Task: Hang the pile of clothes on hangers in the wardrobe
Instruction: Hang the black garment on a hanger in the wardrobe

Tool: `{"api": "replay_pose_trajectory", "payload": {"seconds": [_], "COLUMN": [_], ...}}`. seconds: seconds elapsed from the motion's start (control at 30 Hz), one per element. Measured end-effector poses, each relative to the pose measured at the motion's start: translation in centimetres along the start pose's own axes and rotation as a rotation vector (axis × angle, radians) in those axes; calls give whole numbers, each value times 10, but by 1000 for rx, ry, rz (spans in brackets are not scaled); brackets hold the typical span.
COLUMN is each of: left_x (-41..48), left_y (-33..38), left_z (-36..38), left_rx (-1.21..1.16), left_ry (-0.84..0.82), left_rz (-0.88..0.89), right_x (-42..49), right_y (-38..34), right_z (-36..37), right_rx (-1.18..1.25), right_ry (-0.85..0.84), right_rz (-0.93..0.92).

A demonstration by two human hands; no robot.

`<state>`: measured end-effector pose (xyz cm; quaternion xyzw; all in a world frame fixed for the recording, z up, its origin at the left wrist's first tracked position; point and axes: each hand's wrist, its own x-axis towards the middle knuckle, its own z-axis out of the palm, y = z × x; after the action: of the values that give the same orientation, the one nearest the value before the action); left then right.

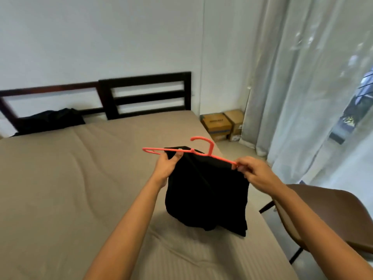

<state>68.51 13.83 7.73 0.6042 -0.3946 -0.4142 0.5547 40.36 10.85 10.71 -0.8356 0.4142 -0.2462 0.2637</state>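
Fitting a black cloth garment onto a coral plastic hanger over the bed — left hand is gripping cloth and bar, right hand is pinching its tip; a dark clothes heap is waiting.

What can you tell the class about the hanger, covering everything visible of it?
The hanger is thin and coral-orange, plastic by its look, with a curved hook on top and two sloping arms. It is held in the air above the bed. The right hand pinches its right tip. The left hand grips the garment just under its left arm. The black garment hangs from it, and the left tip is bare.
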Motion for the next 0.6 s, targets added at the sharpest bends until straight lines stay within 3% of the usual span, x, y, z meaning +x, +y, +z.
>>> {"api": "replay_pose_trajectory", "payload": {"seconds": [0.13,0.4,0.6], "left_x": [-4,-19,-54], "left_y": [42,101,152], "left_z": [25,27,29], "left_rx": [-117,31,421], "left_ry": [0,198,435], "left_rz": [-38,80,282], "right_x": [-8,18,32], "right_y": [-18,-54,-85], "right_z": [-4,-82,-115], "right_rx": [119,255,278], "right_ry": [-74,138,140], "right_rz": [-24,-33,-56]}}
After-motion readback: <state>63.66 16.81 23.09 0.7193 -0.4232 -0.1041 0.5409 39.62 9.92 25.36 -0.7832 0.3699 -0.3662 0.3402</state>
